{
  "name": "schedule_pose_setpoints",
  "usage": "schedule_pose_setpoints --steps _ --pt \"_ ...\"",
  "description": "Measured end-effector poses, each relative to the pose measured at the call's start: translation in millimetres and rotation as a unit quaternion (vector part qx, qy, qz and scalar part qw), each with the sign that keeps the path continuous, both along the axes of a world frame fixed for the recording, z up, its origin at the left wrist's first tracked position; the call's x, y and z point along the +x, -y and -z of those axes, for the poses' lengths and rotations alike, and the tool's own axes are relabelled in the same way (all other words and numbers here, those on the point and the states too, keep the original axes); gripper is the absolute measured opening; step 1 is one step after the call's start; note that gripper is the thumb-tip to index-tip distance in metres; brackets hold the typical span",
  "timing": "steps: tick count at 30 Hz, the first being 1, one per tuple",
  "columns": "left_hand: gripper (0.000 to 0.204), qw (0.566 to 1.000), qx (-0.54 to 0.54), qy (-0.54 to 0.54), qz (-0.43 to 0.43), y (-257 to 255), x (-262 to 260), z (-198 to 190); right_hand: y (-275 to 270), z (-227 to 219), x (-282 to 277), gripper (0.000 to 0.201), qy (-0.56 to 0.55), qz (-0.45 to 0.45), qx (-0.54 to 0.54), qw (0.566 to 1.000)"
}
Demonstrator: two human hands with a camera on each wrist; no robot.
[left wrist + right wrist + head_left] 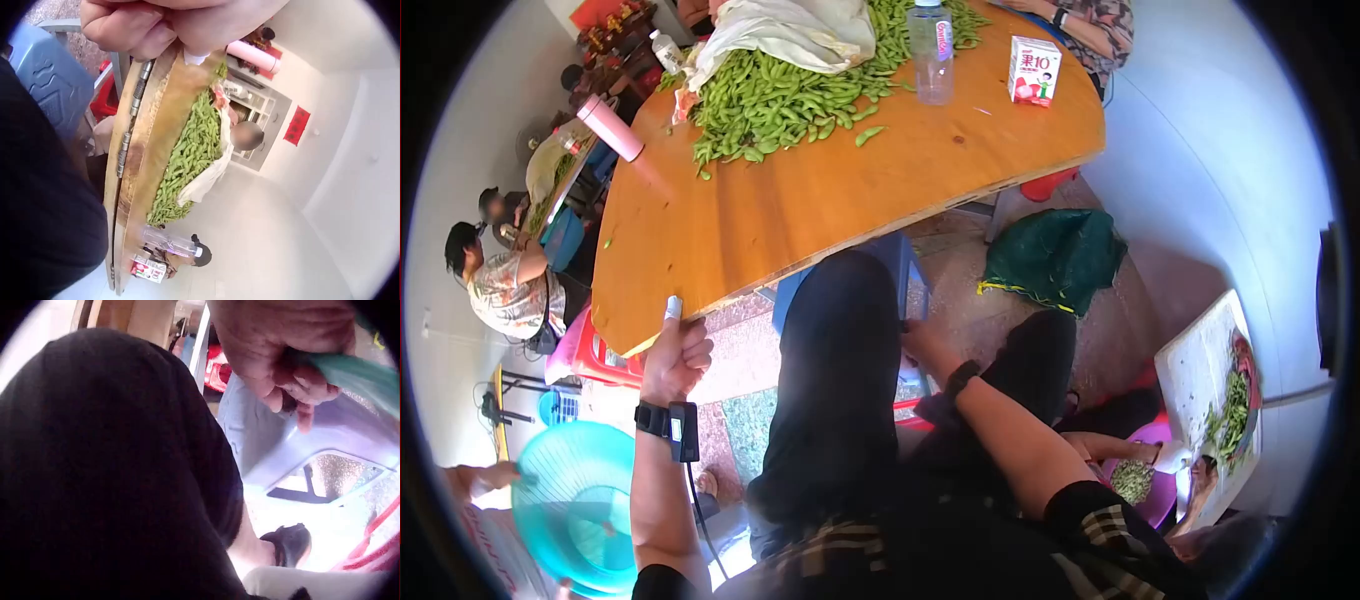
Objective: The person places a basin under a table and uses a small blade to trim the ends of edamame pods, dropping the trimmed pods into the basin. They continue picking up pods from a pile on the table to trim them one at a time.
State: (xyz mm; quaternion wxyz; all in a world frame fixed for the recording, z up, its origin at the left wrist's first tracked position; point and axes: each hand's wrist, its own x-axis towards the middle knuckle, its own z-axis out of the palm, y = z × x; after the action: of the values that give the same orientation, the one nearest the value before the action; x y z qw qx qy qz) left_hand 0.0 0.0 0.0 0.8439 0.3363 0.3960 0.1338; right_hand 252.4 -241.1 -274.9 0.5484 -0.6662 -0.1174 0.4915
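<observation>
My left hand [675,358] is at the near left edge of the wooden table [880,200], its fingers curled in. Its thumb, with a white wrap [673,307] on the tip, lies over the tabletop; in the left wrist view the curled fingers [125,31] are just off the edge. Low beside my knee, my right hand [287,350] curls its fingers round a teal strip [362,375], close above a blue plastic stool [250,425]. I cannot tell what the strip belongs to. Green bean pods [770,105] lie heaped on the table, partly under a pale cloth sack [785,35].
A pink tumbler [610,128], a clear bottle [932,60] and a drink carton [1033,72] stand on the table. A dark green sack [1055,260] lies on the floor. At left is a turquoise basket [575,500]; at right, a purple basin [1157,435]. Several people sit around.
</observation>
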Motion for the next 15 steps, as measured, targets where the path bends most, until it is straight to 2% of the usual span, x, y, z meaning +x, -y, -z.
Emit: schedule_pose_setpoints --steps 2,4,7,10,12,13,15 --pt "0.04 0.998 0.04 -0.031 -0.038 14.0 1.5 0.1 2.7 -1.7 -15.4 0.019 0.096 -0.127 -0.028 0.987" --pt "0.04 0.997 0.044 -0.039 -0.051 5.7 2.1 -9.7 -16.7 -12.3 -37.6 0.02 0.107 -0.143 -0.033 0.983" --pt "0.04 0.997 0.038 -0.021 -0.058 3.8 6.8 -1.9 -16.4 -9.7 -33.6 0.024 0.118 -0.147 -0.037 0.981" --pt "0.04 0.997 0.022 -0.019 -0.066 9.1 3.3 -3.4 -6.3 -5.4 -32.8 0.033 0.183 -0.157 -0.059 0.969" --pt "0.043 0.997 0.017 -0.009 -0.068 6.4 5.5 -3.2 -0.1 -5.6 -9.2 0.033 0.25 -0.155 -0.086 0.952" --pt "0.043 0.997 0.021 -0.006 -0.068 4.9 6.6 -2.6 0.7 55.0 15.1 0.032 0.481 -0.157 -0.116 0.855" --pt "0.044 0.999 0.014 -0.005 -0.051 4.5 4.9 -1.5 15.8 104.8 45.3 0.029 0.604 -0.057 -0.133 0.783"
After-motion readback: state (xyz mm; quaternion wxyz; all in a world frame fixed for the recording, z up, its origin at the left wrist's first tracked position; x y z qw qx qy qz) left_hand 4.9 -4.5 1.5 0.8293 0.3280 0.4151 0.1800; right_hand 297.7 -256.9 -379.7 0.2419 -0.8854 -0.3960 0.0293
